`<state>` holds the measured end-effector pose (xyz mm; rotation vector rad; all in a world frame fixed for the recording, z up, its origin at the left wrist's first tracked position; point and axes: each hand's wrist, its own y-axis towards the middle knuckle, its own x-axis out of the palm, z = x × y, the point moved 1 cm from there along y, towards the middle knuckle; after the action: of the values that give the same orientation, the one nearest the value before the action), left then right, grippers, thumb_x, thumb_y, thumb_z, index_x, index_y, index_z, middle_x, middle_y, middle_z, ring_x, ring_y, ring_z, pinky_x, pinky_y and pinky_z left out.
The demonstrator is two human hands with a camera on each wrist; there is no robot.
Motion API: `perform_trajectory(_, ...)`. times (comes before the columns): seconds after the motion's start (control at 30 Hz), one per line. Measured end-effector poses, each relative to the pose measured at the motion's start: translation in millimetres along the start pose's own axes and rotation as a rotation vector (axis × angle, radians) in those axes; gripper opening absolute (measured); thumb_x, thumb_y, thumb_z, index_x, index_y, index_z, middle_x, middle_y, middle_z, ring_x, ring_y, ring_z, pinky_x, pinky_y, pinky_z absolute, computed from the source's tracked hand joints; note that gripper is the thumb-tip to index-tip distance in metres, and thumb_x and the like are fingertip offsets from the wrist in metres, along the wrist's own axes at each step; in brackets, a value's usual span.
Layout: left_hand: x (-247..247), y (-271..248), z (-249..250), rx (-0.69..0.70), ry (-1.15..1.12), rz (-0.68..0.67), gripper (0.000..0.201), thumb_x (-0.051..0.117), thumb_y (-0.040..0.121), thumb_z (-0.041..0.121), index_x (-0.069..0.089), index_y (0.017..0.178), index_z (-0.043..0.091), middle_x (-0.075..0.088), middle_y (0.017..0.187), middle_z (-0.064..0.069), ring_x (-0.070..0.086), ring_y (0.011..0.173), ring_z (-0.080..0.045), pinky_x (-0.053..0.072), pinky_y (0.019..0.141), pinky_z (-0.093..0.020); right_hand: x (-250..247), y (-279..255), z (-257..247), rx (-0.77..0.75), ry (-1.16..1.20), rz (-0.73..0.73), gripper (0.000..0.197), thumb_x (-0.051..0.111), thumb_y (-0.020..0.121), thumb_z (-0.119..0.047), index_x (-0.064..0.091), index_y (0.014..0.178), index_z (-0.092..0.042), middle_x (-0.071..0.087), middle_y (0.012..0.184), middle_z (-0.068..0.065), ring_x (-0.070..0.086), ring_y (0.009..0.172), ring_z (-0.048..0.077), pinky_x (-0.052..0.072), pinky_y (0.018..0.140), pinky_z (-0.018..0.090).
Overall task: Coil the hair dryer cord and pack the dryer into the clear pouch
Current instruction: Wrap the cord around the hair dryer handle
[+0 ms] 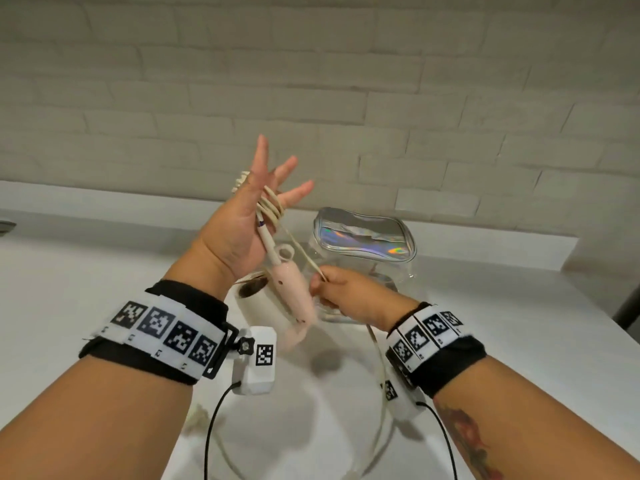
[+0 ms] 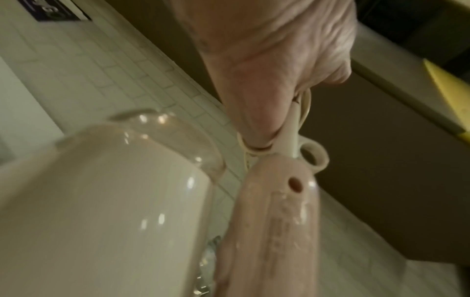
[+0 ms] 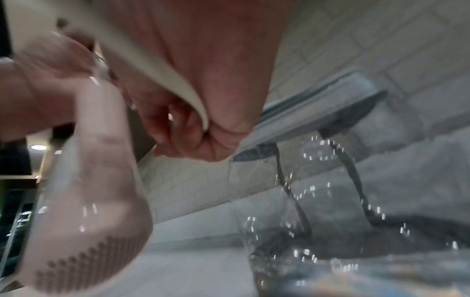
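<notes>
Nearest to the camera are the two forearms with their marker bands, at 7 and 5 o'clock in the head view. Above them the cord is the centre of the work: several loops lie around the left hand, which is raised with its fingers straight and spread. The dryer hangs from these loops, its pink handle pointing down, above the counter. I cannot tell if the thumb helps to hold it. The right hand, at about 4 o'clock from the dryer, has its fingers curled and pinches the cord; from there the free length drops and makes a wide loop on the counter toward 6 o'clock. The coiling seems to be about half done.

What could go wrong: the spread fingers grip nothing, so the loops could slide off if the hand tilts, and then the dryer would fall. Its swinging weight could also pull the coil loose. The long slack may catch on the wrist camera cables.

The pouch stands just behind the right hand, at 2 o'clock from the dryer, and its shiny top seems closed, so it must be opened before packing. A white roll stands just left of the dryer, close enough to be knocked. Behind all is a brick wall.
</notes>
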<state>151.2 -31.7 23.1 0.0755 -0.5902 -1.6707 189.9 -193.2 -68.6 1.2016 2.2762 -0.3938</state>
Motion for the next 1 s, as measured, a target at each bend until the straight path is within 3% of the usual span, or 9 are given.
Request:
perform_trajectory(0.13, -10.8, -2.0, -20.5, -0.078, 0.193, 0.035, 0.123, 0.052, 0.043, 0.091, 0.0, 0.147, 0.052, 0.031, 0.156, 0.002, 0.062, 0.118, -0.013, 0.025, 0.109, -0.044, -24.3, -22.0, -21.0, -0.162, -0.361, 0.115, 0.018, 0.048, 0.085, -0.027, 0.059, 0.075, -0.016, 0.056, 0.067, -0.003, 0.051, 0.067, 0.017, 0.044, 0.067, 0.035)
perform_trajectory(0.3, -5.2, -1.2, -37.8, -0.126, 0.339, -0.035, 0.115, 0.042, 0.051, 0.094, -0.008, 0.145, 0.052, 0.034, 0.155, 0.004, 0.065, 0.111, -0.012, 0.024, 0.114, -0.054, -32.5, -42.3, -62.3, -0.43, -0.806, 0.198, 0.022, 0.043, 0.079, -0.028, 0.041, 0.06, -0.017, 0.05, 0.057, 0.003, 0.047, 0.06, 0.028, 0.042, 0.053, 0.038)
perform_trajectory(0.4, -1.2, -3.1, -37.5, -0.115, 0.546, -0.073, 0.12, 0.027, 0.049, 0.098, -0.01, 0.149, 0.042, 0.058, 0.135, 0.006, 0.071, 0.087, -0.013, 0.041, 0.106, -0.034, -39.4, -51.8, -83.3, -0.496, -0.824, 0.181, 0.026, 0.05, 0.079, -0.019, 0.037, 0.058, -0.026, 0.04, 0.053, -0.006, 0.043, 0.055, 0.021, 0.036, 0.049, 0.031)
perform_trajectory(0.5, -0.3, -10.4, -33.8, -0.088, 0.765, -0.14, 0.125, 0.02, 0.046, 0.101, 0.015, 0.151, 0.033, 0.071, 0.074, 0.014, 0.064, 0.069, -0.012, 0.047, 0.079, -0.028, -55.8, -53.6, -98.9, -0.452, -0.745, 0.135, 0.02, 0.055, 0.084, -0.017, 0.062, 0.072, -0.033, 0.061, 0.07, -0.012, 0.056, 0.066, 0.011, 0.044, 0.058, 0.024)
perform_trajectory(0.6, 8.8, -15.4, -34.3, -0.106, 0.764, -0.243, 0.055, 0.053, 0.067, 0.079, 0.069, 0.098, 0.036, 0.064, 0.062, 0.0, 0.054, 0.047, -0.011, 0.044, 0.055, -0.026, -72.6, -47.9, -106.9, -0.425, -0.657, 0.116, 0.008, 0.064, 0.086, -0.025, 0.069, 0.085, -0.03, 0.071, 0.084, -0.008, 0.064, 0.08, 0.009, 0.051, 0.072, 0.032)
perform_trajectory(0.67, 15.0, -17.1, -34.9, -0.169, 0.748, -0.197, 0.027, 0.068, 0.076, 0.045, 0.07, 0.076, 0.019, 0.055, 0.053, -0.002, 0.047, 0.041, -0.014, 0.041, 0.047, -0.025, -82.5, -38.4, -108.1, -0.457, -0.66, 0.173, 0.011, 0.066, 0.085, -0.029, 0.07, 0.09, -0.02, 0.071, 0.084, -0.001, 0.064, 0.079, 0.015, 0.051, 0.072, 0.035)
perform_trajectory(0.83, 14.2, -24.2, -26.3, -0.239, 0.589, -0.295, 0.047, 0.04, 0.09, 0.038, 0.07, 0.08, 0.003, 0.047, 0.043, 0.0, 0.036, 0.036, -0.017, 0.034, 0.038, -0.017, -93.8, -5.2, -86.3, -0.492, -0.552, 0.296, 0.031, 0.058, 0.087, -0.043, 0.069, 0.088, -0.014, 0.064, 0.073, 0.007, 0.058, 0.068, 0.02, 0.046, 0.065, 0.038)
perform_trajectory(0.9, 14.6, -28.0, -19.9, -0.235, 0.424, -0.333, 0.047, 0.036, 0.092, 0.033, 0.07, 0.085, 0.001, 0.048, 0.041, -0.003, 0.035, 0.03, -0.01, 0.045, 0.049, -0.016, -87.9, 6.7, -70.2, -0.459, -0.427, 0.318, 0.033, 0.053, 0.09, -0.043, 0.068, 0.091, -0.013, 0.059, 0.068, 0.005, 0.05, 0.062, 0.013, 0.045, 0.064, 0.037)
perform_trajectory(1.0, 18.7, -29.8, -16.0, -0.176, 0.203, -0.404, 0.045, 0.032, 0.096, 0.027, 0.069, 0.113, 0.008, 0.06, 0.05, -0.011, 0.037, 0.029, -0.008, 0.047, 0.096, -0.034, -60.6, 25.7, -47.8, -0.357, -0.181, 0.261, 0.03, 0.051, 0.093, -0.037, 0.069, 0.097, -0.013, 0.067, 0.075, 0.0, 0.063, 0.072, 0.019, 0.051, 0.068, 0.035)
